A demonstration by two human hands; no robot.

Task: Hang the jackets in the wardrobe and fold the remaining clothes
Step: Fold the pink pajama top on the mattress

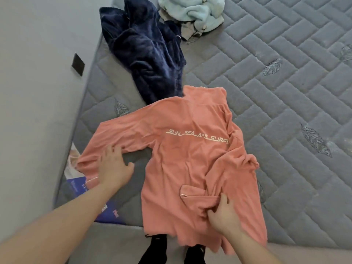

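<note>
Sleeves uneven on the coral top, so your fold risks going crooked.

Your left hand (114,166) lies on the left sleeve of the coral top (182,159), fingers (112,149) spread wide and flat, pressing rather than gripping; if you drag from there, the sleeve can slide off the mattress (285,73) edge toward the printed label (76,180). The top lies back-up on the mattress, its hem hanging over the near edge, so its weight may pull it floorward. Your right hand (222,214) pinches the bunched right sleeve low on the body, fingers curled into the cloth; folding over that wad would trap creases. Behind, the navy fleece garment (144,54) touches the collar and could snag, with the pale blue garment (192,12) further back.
</note>
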